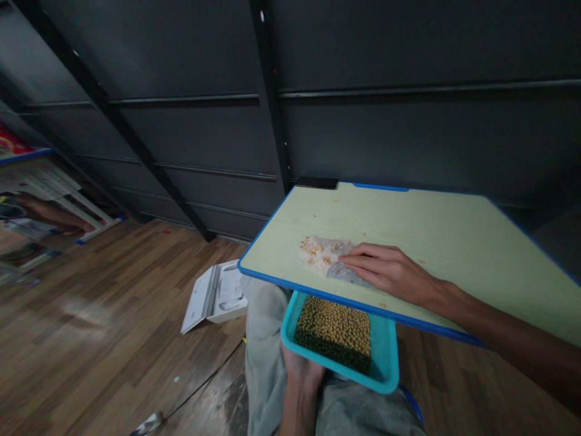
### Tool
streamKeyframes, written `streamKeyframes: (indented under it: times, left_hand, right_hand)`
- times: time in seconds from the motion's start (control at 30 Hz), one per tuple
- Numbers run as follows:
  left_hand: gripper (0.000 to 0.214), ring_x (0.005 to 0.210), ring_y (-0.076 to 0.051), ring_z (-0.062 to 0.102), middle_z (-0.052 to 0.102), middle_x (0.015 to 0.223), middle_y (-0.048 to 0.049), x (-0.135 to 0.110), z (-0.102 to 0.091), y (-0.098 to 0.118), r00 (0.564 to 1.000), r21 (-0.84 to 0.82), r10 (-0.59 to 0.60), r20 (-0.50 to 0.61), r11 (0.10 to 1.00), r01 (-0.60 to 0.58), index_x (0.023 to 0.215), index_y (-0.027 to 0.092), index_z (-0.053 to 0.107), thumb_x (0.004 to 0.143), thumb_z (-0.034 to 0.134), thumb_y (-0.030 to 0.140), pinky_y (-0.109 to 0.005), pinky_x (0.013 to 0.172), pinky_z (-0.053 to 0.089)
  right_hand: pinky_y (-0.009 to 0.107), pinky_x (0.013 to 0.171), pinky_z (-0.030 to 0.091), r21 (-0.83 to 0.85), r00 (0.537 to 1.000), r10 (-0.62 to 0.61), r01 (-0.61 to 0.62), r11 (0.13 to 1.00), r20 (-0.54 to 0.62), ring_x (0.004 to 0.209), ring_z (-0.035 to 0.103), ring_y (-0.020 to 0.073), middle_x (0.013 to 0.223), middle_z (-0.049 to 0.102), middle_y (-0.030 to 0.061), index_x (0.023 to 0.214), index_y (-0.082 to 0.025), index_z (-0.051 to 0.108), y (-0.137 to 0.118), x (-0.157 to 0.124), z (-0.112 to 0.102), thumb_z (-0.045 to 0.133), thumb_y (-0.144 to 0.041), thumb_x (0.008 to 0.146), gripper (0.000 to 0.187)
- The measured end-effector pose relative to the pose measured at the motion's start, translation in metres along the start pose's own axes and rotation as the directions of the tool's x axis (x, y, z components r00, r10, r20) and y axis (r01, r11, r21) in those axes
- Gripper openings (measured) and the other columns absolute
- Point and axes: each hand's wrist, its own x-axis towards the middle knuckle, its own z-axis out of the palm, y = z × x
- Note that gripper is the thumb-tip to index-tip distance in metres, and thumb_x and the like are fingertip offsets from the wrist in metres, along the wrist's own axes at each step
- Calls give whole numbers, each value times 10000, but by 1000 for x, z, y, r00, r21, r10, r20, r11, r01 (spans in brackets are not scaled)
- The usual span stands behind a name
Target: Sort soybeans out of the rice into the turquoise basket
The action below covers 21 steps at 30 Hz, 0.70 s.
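Our left hand [302, 366] clasps the tray [384, 342] of beans [338, 324], lower centre, likely heavy, best held underneath; our right hand [390, 270], fingers together, meets loose grains [313, 248] mid-frame; any pinch we cannot tell.

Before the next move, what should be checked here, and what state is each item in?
1. Left hand supporting turquoise tray: ok, it is underneath.
2. Beans contained: ok, all those visible lie inside the tray.
3. Pale grains on the table: ok, mostly in one patch.
4. Table free of stray bits: not ok, several lie apart.
5. Right hand gripping the thin grey piece: cannot tell.
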Motion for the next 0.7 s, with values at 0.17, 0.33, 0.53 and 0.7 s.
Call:
streamKeyframes:
  times: [0.17,0.33,0.53,0.7]
  left_hand:
    - [345,1048,-278,688,774,1023,-108,1,-1,0,1000,-11,-13,9,1000,13,1050,174,761,906,447,190,-467,1007,482]
    - [315,1041,-282,691,772,1022,-121,2,-3,0,1000,16,-13,-2,1000,13,978,155,776,899,475,206,-458,1001,490]
    - [292,1075,-293,679,762,1068,-130,1,-1,-1,999,18,-12,35,1000,12,974,149,777,893,504,216,-460,1007,486]
    - [304,1047,-286,689,774,1023,-115,2,-3,0,1000,8,-15,18,1000,15,1016,164,770,895,494,206,-461,1004,486]
  right_hand:
    - [357,861,593,-17,1000,-3,3,1000,2,988,674,200,1109,688,123,1238,-145,672,5,1,0,484,-180,1001,305]
    - [346,868,590,-33,1000,1,-1,999,0,988,673,192,1094,688,114,1223,-153,680,7,2,-1,481,-175,1002,299]
    - [340,847,598,-45,1000,0,-1,999,-16,978,679,198,1085,696,113,1211,-153,692,9,3,-3,496,-174,993,293]
    - [354,847,592,-55,1000,14,-14,998,-8,982,677,207,1091,692,117,1217,-150,687,11,2,-2,485,-180,999,299]
